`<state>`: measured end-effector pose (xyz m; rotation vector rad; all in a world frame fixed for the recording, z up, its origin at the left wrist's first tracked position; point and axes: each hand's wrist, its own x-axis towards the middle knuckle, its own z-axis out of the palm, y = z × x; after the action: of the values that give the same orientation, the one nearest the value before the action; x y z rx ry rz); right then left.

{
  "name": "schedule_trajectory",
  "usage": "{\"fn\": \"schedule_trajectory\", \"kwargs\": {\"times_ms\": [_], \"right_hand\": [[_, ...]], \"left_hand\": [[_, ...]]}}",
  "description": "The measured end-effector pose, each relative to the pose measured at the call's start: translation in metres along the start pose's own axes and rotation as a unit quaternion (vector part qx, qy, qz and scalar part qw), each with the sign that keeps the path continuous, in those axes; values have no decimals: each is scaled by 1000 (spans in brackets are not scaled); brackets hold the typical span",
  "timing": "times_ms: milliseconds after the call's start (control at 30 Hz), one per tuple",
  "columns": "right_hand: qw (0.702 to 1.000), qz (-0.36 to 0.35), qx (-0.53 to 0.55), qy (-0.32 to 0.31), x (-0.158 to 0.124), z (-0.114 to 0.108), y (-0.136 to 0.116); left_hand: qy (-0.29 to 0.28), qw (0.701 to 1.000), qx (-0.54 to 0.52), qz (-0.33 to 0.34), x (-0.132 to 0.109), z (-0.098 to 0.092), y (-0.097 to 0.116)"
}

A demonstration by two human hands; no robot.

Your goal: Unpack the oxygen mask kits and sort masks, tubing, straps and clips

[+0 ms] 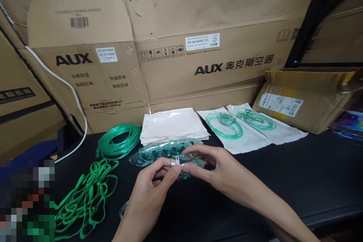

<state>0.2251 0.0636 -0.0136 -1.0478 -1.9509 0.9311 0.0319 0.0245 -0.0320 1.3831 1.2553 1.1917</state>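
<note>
Both of my hands hold one clear green oxygen mask above the black table. My left hand pinches its left side, with thumb and index finger at the small silvery nose clip. Around the other side close the fingers and thumb of my right hand. Just behind lies a nested row of similar clear green masks, partly covered by my hands. A few thin metal-looking strips show beside my left wrist.
A coil of green tubing and tangled green elastic straps lie left. White pouches are stacked behind. Two pouches bearing masks and tubing lie right. Cardboard panels stand behind, a carton at right. A white cable hangs left.
</note>
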Motion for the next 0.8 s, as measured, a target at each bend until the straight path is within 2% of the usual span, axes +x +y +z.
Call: {"fn": "schedule_trajectory", "kwargs": {"times_ms": [233, 400, 533, 700, 800], "right_hand": [[999, -7, 36, -31, -2, -4, -3], [995, 6, 77, -62, -1, 3, -1], [998, -4, 61, -25, 1, 11, -3], [998, -34, 29, 38, 1, 11, -8], [997, -43, 33, 59, 0, 12, -9]], "left_hand": [[-34, 999, -12, -25, 0, -7, 1], [-41, 998, -9, -42, -1, -3, -1], [-28, 999, -6, -25, 1, -1, -5], [36, 998, -35, 38, 3, -1, -6], [35, 998, 4, 56, 2, 2, -5]]}}
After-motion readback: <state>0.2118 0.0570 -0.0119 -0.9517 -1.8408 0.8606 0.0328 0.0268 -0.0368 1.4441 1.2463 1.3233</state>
